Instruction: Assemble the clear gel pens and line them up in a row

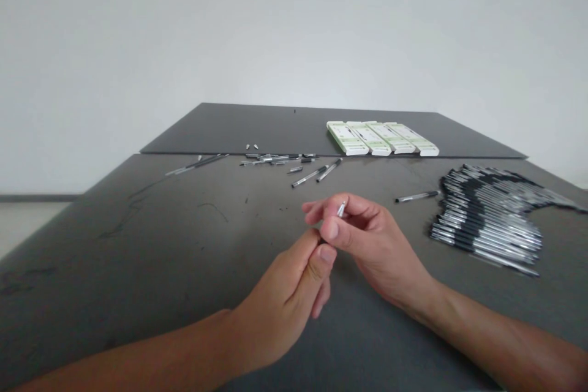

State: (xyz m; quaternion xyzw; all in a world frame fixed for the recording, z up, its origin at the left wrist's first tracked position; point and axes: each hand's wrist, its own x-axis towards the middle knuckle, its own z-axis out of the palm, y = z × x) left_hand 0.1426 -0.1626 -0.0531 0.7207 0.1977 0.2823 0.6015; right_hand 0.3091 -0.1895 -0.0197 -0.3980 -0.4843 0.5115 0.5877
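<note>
Both my hands meet above the near middle of the dark table. My left hand (294, 288) is closed around a pen whose barrel is mostly hidden by the fingers. My right hand (367, 236) pinches the upper end of it between thumb and forefinger. A small silvery cone-shaped pen tip (341, 209) sticks up out of the right fingers. Whether the tip is joined to the barrel cannot be seen. Beyond the hands lie two clear pens with black grips, one pen (309, 177) and another pen (329, 170) beside it.
A large heap of pens (496, 220) lies at the right, with a single pen (417, 196) beside it. Loose pen parts (275, 159) lie near the table seam. Green-and-white boxes (381, 138) and two small tips (255, 147) are on the far table (220, 125).
</note>
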